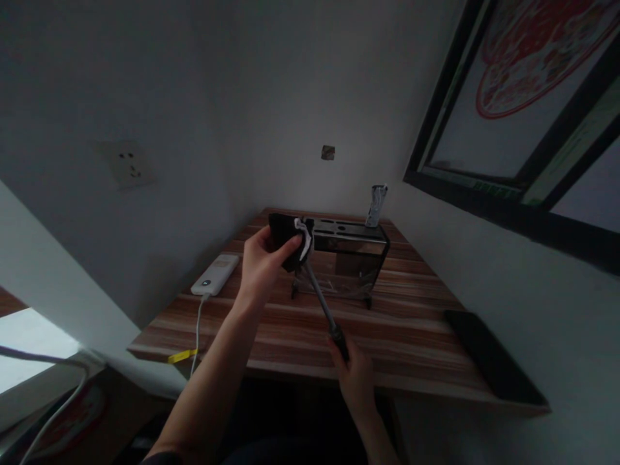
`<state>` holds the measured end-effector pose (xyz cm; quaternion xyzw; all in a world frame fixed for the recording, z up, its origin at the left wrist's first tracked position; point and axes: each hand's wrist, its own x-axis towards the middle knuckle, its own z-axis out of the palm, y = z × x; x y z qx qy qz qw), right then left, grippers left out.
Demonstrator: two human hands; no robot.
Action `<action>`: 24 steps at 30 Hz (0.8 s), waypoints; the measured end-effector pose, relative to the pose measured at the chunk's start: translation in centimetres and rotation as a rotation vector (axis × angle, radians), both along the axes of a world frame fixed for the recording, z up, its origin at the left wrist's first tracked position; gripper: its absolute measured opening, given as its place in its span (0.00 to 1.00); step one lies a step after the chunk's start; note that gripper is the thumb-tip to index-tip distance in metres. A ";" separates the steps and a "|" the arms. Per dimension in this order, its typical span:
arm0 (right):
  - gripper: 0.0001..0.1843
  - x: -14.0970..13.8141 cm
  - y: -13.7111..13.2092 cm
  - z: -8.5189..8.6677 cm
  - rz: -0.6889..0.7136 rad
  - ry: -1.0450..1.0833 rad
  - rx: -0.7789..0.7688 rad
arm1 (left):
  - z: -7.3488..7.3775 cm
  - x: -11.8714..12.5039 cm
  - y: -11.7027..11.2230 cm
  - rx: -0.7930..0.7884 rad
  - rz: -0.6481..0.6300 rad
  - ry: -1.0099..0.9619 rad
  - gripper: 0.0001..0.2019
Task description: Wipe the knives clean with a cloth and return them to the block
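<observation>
My left hand (pixel 259 265) is closed around a flat black piece (pixel 281 226), its thumb lying across the front. A crumpled-looking white and silver part (pixel 306 239) shows along the piece's right side. My right hand (pixel 356 378) grips the dark handle of a screwdriver-like tool (pixel 320 294). The tool's long grey shaft slants up and left to the underside of the black piece; I cannot tell whether the two are joined. Just behind and right of the left hand stands a box-like holder (pixel 351 245) with a black slotted top and see-through front.
On the wooden table (pixel 411 349), a white power bank (pixel 216 274) with a cable lies left and a black slab (pixel 494 355) right. A silvery upright object (pixel 376 205) stands at the holder's right end. A yellow tag (pixel 181 356) is at the front-left edge. Walls enclose the back and sides.
</observation>
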<state>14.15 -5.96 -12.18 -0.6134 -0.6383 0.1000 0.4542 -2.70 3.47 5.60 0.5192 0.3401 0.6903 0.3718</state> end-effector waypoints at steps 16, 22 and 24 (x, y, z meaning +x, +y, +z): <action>0.27 -0.1 0.2 0.4 -0.024 0.055 -0.042 | 1.1 -0.5 -1.6 0.054 0.047 0.137 0.16; 0.25 0.0 0.3 0.4 -0.018 0.044 -0.047 | 0.6 -0.6 -1.9 0.048 0.053 0.116 0.16; 0.25 0.0 0.3 0.3 -0.020 0.046 -0.040 | 0.5 -0.6 -2.0 0.043 0.045 0.102 0.17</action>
